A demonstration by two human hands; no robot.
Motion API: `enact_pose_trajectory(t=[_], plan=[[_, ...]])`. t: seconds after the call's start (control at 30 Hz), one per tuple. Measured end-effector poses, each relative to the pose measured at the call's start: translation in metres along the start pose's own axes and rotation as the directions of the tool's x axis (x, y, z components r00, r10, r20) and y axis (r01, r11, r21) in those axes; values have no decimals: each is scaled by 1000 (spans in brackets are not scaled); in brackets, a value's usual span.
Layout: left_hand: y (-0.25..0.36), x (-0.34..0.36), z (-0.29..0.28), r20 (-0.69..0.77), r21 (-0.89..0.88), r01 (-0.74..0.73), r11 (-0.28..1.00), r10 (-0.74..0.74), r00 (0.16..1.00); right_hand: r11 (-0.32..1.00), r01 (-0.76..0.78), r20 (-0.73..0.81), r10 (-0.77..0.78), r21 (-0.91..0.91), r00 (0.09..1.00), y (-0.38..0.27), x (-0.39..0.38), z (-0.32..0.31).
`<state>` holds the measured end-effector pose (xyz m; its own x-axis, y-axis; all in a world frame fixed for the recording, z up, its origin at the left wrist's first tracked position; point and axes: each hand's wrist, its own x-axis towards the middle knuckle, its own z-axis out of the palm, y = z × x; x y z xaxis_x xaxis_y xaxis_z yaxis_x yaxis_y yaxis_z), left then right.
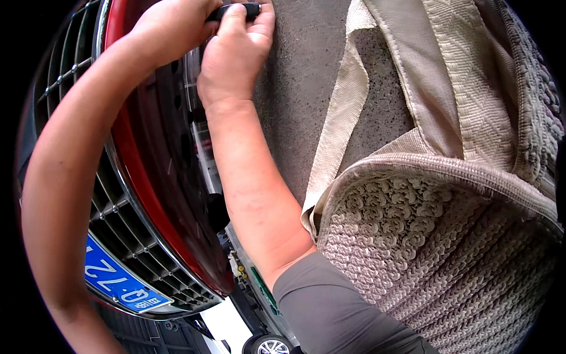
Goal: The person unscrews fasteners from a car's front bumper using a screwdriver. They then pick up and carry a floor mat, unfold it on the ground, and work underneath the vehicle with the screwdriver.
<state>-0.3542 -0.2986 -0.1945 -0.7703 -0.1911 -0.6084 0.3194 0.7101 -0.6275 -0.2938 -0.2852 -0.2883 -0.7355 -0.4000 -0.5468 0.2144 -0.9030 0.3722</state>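
Note:
My right hand (236, 53) is closed round a short black cylindrical object (236, 10) at the top edge of the view, its thumb pressed along it. What the object is, I cannot tell. My left hand (180, 26) is at the object's left end, fingers curled and partly cut off by the edge of the view. Whether it grips the object or something behind it is hidden. Both hands are above the red front panel (144, 194) of a car, beside its dark inner edge.
A chrome-edged black grille (124, 218) and a blue number plate (121, 280) are at the left, partly behind my left arm. A beige woven bag-like thing (413, 248) with a loose strap (342, 112) fills the right, over grey speckled ground (300, 88). A car wheel (274, 345) shows at the bottom.

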Motion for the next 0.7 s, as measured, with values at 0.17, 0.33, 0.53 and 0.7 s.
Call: enact_pose_trajectory(t=[0.17, 0.33, 0.53, 0.7], plan=[[13, -15, 9, -109, 113, 45, 993, -33, 994, 940, -35, -111, -3, -340, 994, -6, -10, -2], [-13, -16, 10, -172, -87, -301, 950, 283, 943, 951, -38, -83, 13, -306, 996, -9, -10, 1], [-2, 3, -47, 399, -43, -18, 999, 34, 916, 998, -47, 6, 47, -30, 999, 0, -7, -4], [16, 5, -59, 387, 18, -49, 999, 38, 921, 958, -42, 6, 45, -283, 999, -9, -8, -11]])
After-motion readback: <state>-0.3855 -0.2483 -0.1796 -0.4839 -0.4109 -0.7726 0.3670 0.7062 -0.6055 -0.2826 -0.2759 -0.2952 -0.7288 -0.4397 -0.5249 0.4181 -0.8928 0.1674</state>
